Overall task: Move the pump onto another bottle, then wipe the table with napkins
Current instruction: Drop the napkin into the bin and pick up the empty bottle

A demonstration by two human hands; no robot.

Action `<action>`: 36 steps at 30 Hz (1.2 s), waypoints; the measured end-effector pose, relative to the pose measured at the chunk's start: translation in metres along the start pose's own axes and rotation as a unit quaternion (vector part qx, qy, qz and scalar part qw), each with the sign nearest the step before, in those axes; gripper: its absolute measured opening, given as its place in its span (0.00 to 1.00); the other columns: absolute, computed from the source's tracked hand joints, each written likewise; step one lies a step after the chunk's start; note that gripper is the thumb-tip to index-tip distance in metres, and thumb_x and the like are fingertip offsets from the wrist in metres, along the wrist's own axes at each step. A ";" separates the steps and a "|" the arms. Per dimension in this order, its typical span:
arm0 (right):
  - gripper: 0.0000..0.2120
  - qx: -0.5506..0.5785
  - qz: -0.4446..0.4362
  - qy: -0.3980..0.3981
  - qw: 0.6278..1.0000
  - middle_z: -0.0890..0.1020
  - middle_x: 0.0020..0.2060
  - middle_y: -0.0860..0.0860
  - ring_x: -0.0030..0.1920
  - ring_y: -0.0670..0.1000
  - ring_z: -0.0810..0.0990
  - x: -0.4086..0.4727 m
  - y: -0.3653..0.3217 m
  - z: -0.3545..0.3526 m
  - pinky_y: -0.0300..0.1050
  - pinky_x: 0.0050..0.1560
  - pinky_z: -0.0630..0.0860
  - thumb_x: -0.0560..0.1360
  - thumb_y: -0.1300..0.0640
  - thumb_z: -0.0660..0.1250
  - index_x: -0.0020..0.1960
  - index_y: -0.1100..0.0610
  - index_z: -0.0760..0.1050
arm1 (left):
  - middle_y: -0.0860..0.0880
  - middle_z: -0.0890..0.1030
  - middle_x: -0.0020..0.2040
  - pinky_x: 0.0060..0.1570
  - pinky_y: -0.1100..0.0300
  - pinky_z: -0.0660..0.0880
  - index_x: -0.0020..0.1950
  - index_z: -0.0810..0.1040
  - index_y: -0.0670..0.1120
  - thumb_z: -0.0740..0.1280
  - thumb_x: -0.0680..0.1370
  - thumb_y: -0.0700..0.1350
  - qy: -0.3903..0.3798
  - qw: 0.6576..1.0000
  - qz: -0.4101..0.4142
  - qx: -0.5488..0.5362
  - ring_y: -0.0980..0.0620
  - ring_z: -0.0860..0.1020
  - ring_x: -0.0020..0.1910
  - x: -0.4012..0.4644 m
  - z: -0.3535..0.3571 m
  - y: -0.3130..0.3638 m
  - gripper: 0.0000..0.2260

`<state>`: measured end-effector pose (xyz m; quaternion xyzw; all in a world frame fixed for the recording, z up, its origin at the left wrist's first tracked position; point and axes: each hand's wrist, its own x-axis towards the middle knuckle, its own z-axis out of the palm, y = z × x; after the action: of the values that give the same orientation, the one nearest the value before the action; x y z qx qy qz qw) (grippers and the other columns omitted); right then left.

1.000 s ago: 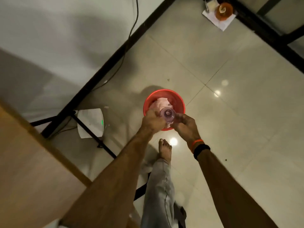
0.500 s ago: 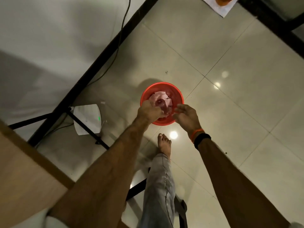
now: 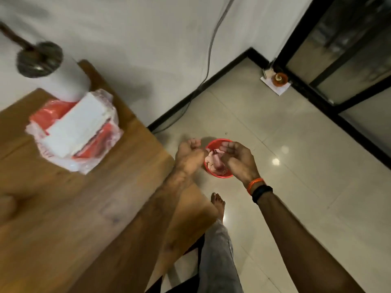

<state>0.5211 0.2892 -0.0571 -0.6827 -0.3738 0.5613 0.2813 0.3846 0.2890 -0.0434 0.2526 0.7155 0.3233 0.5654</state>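
Red bin (image 3: 220, 176), two hands (image 3: 189, 154) (image 3: 238, 158), one napkin pack (image 3: 74, 132)

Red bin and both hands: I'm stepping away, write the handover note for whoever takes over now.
Left hand: over the red bin on the floor, fingers curled, seems to hold nothing.
Right hand: above the bin, fingers loosely curled, nothing visibly gripped.
Bin holds pinkish crumpled stuff, likely used napkins.
Napkin pack sits on the wooden table.
Pump and bottles: not identifiable; blurred.
Left: confirm the pump swap and that the table is wiped.
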 end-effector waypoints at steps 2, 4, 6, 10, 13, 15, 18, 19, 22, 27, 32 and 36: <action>0.15 -0.014 -0.019 -0.021 0.999 0.80 0.58 0.62 0.58 0.57 0.80 -0.026 -0.017 0.016 0.37 0.55 0.76 0.74 0.74 0.62 0.60 0.67 0.75 | 0.48 0.76 0.50 0.60 0.57 0.72 0.51 0.73 0.44 0.70 0.73 0.33 0.019 0.999 0.024 -0.018 0.52 0.75 0.52 -0.026 -0.029 0.009 0.12; 0.15 -0.032 -0.046 -0.060 0.997 0.80 0.59 0.62 0.60 0.59 0.79 -0.056 -0.032 0.037 0.37 0.54 0.77 0.77 0.70 0.62 0.62 0.65 0.75 | 0.48 0.74 0.47 0.55 0.58 0.73 0.50 0.73 0.43 0.69 0.74 0.31 0.038 0.998 0.041 -0.036 0.52 0.73 0.48 -0.054 -0.065 0.013 0.10; 0.15 -0.074 -0.079 -0.087 0.990 0.81 0.57 0.59 0.58 0.57 0.80 -0.083 -0.041 0.062 0.42 0.56 0.78 0.76 0.69 0.64 0.61 0.62 0.76 | 0.48 0.75 0.49 0.56 0.58 0.73 0.54 0.76 0.39 0.69 0.74 0.32 0.063 0.996 0.048 -0.042 0.52 0.74 0.50 -0.079 -0.103 0.010 0.11; 0.15 -0.116 -0.118 -0.156 0.974 0.82 0.53 0.55 0.48 0.46 0.81 -0.123 -0.053 0.127 0.37 0.56 0.78 0.72 0.71 0.67 0.54 0.56 0.76 | 0.47 0.78 0.59 0.63 0.53 0.73 0.62 0.75 0.41 0.72 0.73 0.37 0.116 0.992 0.010 -0.056 0.50 0.76 0.60 -0.120 -0.184 -0.009 0.18; 0.15 -0.150 -0.130 -0.213 0.957 0.82 0.53 0.52 0.48 0.44 0.80 -0.142 -0.058 0.177 0.32 0.52 0.77 0.72 0.69 0.68 0.52 0.52 0.76 | 0.46 0.78 0.61 0.63 0.48 0.74 0.64 0.74 0.42 0.72 0.73 0.38 0.156 0.985 -0.008 -0.073 0.47 0.77 0.60 -0.140 -0.235 -0.030 0.20; 0.15 -0.173 -0.142 -0.240 0.945 0.82 0.51 0.48 0.51 0.46 0.81 -0.156 -0.060 0.212 0.37 0.57 0.77 0.72 0.67 0.69 0.52 0.50 0.77 | 0.46 0.77 0.61 0.63 0.49 0.74 0.65 0.73 0.42 0.72 0.74 0.40 0.191 0.978 -0.013 -0.088 0.47 0.76 0.60 -0.153 -0.268 -0.048 0.20; 0.15 -0.191 -0.146 -0.284 0.928 0.82 0.51 0.50 0.50 0.46 0.81 -0.172 -0.064 0.261 0.31 0.51 0.76 0.72 0.69 0.68 0.55 0.55 0.77 | 0.48 0.76 0.62 0.64 0.49 0.74 0.65 0.72 0.45 0.71 0.74 0.42 0.233 0.964 -0.024 -0.122 0.48 0.75 0.61 -0.165 -0.311 -0.073 0.20; 0.15 -0.200 -0.148 -0.296 0.922 0.82 0.52 0.53 0.49 0.46 0.80 -0.176 -0.066 0.276 0.29 0.48 0.75 0.72 0.70 0.67 0.56 0.57 0.77 | 0.48 0.76 0.62 0.64 0.48 0.73 0.65 0.72 0.45 0.71 0.74 0.42 0.245 0.960 -0.028 -0.132 0.48 0.75 0.61 -0.168 -0.323 -0.080 0.20; 0.18 -0.229 -0.157 -0.315 0.907 0.81 0.56 0.57 0.47 0.46 0.77 -0.190 -0.069 0.318 0.21 0.40 0.72 0.72 0.71 0.67 0.60 0.63 0.75 | 0.46 0.76 0.64 0.65 0.48 0.72 0.66 0.72 0.43 0.70 0.74 0.40 0.286 0.940 -0.051 -0.176 0.47 0.75 0.62 -0.173 -0.355 -0.095 0.20; 0.29 -0.286 -0.158 -0.334 0.884 0.74 0.66 0.52 0.62 0.49 0.75 -0.206 -0.077 0.364 0.32 0.55 0.69 0.72 0.66 0.69 0.71 0.57 0.66 | 0.45 0.75 0.65 0.66 0.48 0.72 0.68 0.71 0.42 0.71 0.74 0.37 0.318 0.922 -0.057 -0.212 0.46 0.74 0.63 -0.170 -0.393 -0.102 0.23; 0.34 -0.323 -0.161 -0.324 0.875 0.74 0.68 0.51 0.67 0.51 0.73 -0.210 -0.086 0.393 0.39 0.57 0.65 0.71 0.61 0.71 0.74 0.51 0.63 | 0.44 0.71 0.70 0.67 0.48 0.71 0.74 0.64 0.42 0.72 0.72 0.36 0.307 0.929 -0.022 -0.207 0.46 0.72 0.67 -0.158 -0.418 -0.087 0.32; 0.31 -0.309 -0.166 -0.335 0.875 0.77 0.64 0.47 0.62 0.47 0.75 -0.209 -0.090 0.404 0.34 0.52 0.66 0.70 0.62 0.71 0.70 0.48 0.67 | 0.44 0.70 0.72 0.65 0.53 0.72 0.75 0.62 0.42 0.74 0.71 0.37 0.273 0.943 0.002 -0.193 0.48 0.71 0.67 -0.147 -0.424 -0.077 0.35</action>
<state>0.0900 0.1526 0.0460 -0.4337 -0.7079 0.5575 0.0035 0.0072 0.0556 0.0580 0.0427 0.7657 0.5129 0.3858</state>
